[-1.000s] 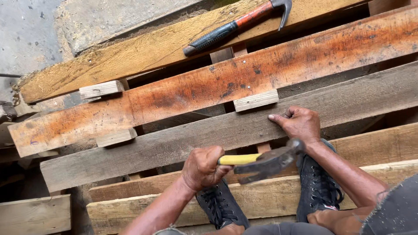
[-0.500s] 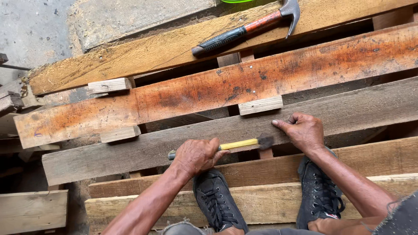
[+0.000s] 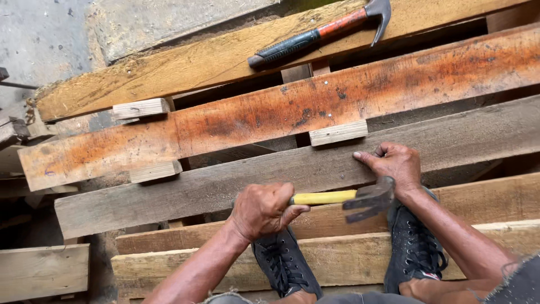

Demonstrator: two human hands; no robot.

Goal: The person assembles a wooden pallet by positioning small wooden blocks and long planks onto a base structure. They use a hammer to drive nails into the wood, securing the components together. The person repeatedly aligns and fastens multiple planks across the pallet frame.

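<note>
Your left hand (image 3: 263,209) is closed around the yellow handle of a claw hammer with a dark steel head (image 3: 343,199), and the hammer lies almost level above the boards, its head just below your right hand (image 3: 394,164). Your right hand rests on the long grey weathered wooden plank (image 3: 225,183) that runs across the pallet; its fingers are bent together and the fingertips press on the plank's upper edge, but I cannot tell if something small is pinched between them. Beyond this plank lies a wide plank with orange-red stains (image 3: 281,115), and two short pale wooden blocks (image 3: 338,133) (image 3: 155,171) sit at its near edge, between the two planks. A third pale block (image 3: 140,108) sits at its far edge. On the farthest yellowish plank (image 3: 169,70) rests a second claw hammer with a black and red handle (image 3: 320,31), well apart from both hands. Your two black laced shoes (image 3: 287,264) (image 3: 413,247) stand on the lighter boards under the hammer you hold.
</note>
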